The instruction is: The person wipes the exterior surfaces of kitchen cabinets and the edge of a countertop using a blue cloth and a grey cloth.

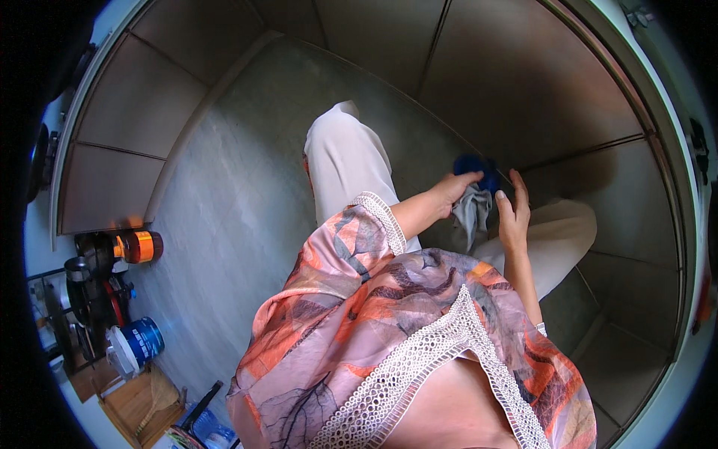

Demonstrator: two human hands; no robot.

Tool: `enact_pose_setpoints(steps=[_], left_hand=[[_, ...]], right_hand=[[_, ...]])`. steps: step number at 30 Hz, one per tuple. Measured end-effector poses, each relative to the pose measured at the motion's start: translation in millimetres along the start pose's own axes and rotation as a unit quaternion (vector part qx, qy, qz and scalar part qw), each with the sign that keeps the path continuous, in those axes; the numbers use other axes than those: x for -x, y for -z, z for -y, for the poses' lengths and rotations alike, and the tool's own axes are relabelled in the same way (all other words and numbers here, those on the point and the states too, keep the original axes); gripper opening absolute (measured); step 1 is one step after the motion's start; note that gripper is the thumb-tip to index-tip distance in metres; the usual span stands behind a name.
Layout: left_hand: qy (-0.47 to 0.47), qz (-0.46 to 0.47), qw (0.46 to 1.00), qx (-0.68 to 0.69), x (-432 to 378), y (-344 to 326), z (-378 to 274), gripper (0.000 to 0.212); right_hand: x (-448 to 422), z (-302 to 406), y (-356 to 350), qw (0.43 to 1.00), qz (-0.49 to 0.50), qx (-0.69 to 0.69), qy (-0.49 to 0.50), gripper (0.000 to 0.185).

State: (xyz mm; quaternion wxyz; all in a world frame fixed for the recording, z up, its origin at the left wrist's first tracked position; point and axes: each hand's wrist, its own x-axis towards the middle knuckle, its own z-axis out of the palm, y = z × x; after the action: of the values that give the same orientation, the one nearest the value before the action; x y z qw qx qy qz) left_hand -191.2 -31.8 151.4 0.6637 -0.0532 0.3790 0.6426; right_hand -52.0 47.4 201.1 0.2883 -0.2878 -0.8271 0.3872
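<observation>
My left hand (449, 192) is shut on a crumpled grey cloth (473, 210), its thumb lying against a dark blue object (475, 168) that is blurred, perhaps a container or a bundle. Just to the right, my right hand (513, 210) is raised with fingers apart and holds nothing; its fingertips are near the blue object. Both hands are low, between my knees, close to the base of dark cabinet doors (533, 95). The lower end of the cloth hangs towards my right leg.
Cabinet doors curve around the grey floor (224, 185). At the left stand a brown bottle with an orange label (143, 247), a blue and white tub (143, 340) and a rack with pans (78, 292). A wooden box (120, 398) holds a hand brush (160, 393). Countertop edges run above.
</observation>
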Motion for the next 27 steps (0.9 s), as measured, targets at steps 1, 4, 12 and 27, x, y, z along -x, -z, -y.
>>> enact_pose_setpoints(steps=[1,4,12,27], left_hand=[[-0.021,-0.001,1.0,0.019,-4.4,-0.4,1.6,0.029],[-0.066,-0.003,0.995,0.074,-10.9,-1.5,8.9,0.032],[-0.222,-0.163,0.961,0.02,-18.7,-0.8,-36.0,0.051],[-0.412,-0.159,0.87,0.221,66.6,-23.4,-254.3,0.041]], right_hand=[[4.1,6.5,1.5,0.998,0.024,-0.05,-0.02,0.059],[19.5,23.0,-11.6,0.997,0.068,-0.017,0.018,0.063],[-11.9,12.7,-9.0,0.994,0.03,-0.087,-0.051,0.031],[-187.5,28.1,139.6,0.66,-0.177,0.613,0.396,0.035]])
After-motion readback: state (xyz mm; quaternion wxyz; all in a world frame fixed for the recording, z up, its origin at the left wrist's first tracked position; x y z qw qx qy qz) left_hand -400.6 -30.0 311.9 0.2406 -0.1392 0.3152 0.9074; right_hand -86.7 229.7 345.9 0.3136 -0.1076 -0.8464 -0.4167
